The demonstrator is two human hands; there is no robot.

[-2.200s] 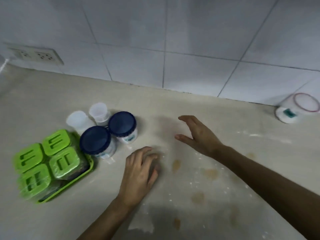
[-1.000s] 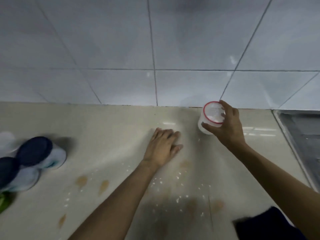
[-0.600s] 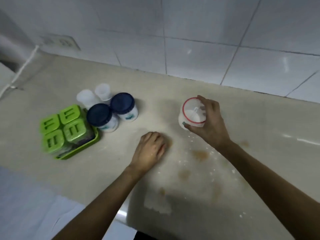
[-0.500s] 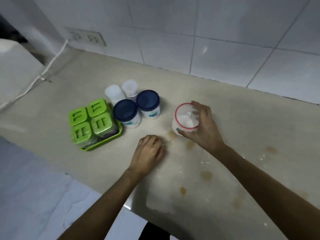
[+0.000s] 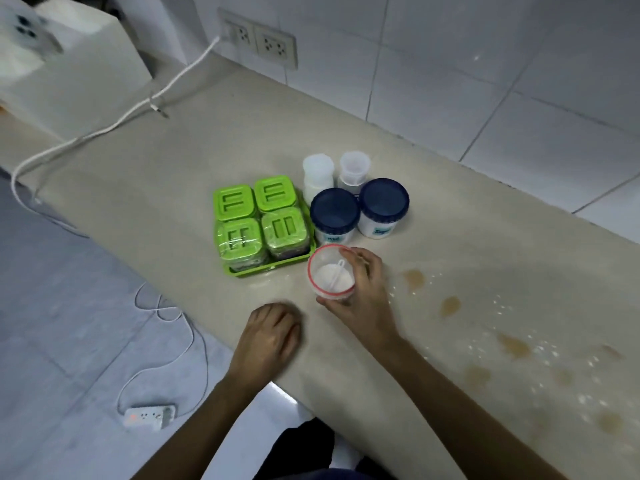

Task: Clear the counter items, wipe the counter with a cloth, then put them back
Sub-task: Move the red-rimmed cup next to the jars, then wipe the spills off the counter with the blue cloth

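Observation:
My right hand (image 5: 360, 299) grips a red-rimmed open jar (image 5: 329, 273) of white powder with a small spoon inside, held low next to the green tray (image 5: 258, 270). On that tray stand several green-lidded boxes (image 5: 261, 218). Behind the jar are two blue-lidded jars (image 5: 358, 209) and two small white cups (image 5: 334, 169). My left hand (image 5: 270, 336) rests with curled fingers on the beige counter (image 5: 194, 161) near its front edge, holding nothing. Brown stains and white crumbs (image 5: 450, 304) dot the counter to the right.
A white appliance (image 5: 65, 67) sits at the counter's far left, with its cable (image 5: 114, 124) running to wall sockets (image 5: 261, 43). A power strip (image 5: 149, 415) and loose wires lie on the floor below. The tiled wall runs along the back.
My right hand reached right, picked up the red-rimmed jar and carried it left to the group of containers. My left hand stayed on the counter. The view swung left.

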